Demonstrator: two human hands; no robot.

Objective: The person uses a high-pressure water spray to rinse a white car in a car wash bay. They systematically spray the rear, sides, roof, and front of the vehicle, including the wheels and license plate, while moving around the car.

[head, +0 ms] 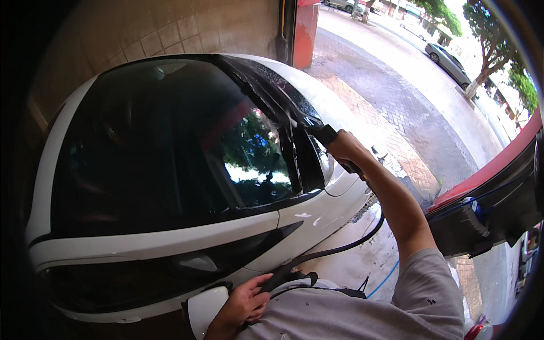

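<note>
My right hand [346, 146] grips a black spray gun [325, 134] and holds its front end close to the black trim [308, 159] at the base of the windshield [140, 140] of a white car. Whether the tip touches the trim is hard to tell. A black hose [335, 250] hangs from the gun and loops back towards my body. Near my waist, my left hand [244, 301] has its fingers around that hose, beside the car's white side mirror [208, 308]. Trees and bright sky reflect in the lower glass.
A tiled wall [170, 36] and a red pillar [305, 38] stand beyond the car. At right, a red panel with a black underside [480, 187] juts in near my right arm. A thin blue hose [384, 280] lies on the wet floor. Outside are brick paving [369, 80] and a parked grey car [448, 63].
</note>
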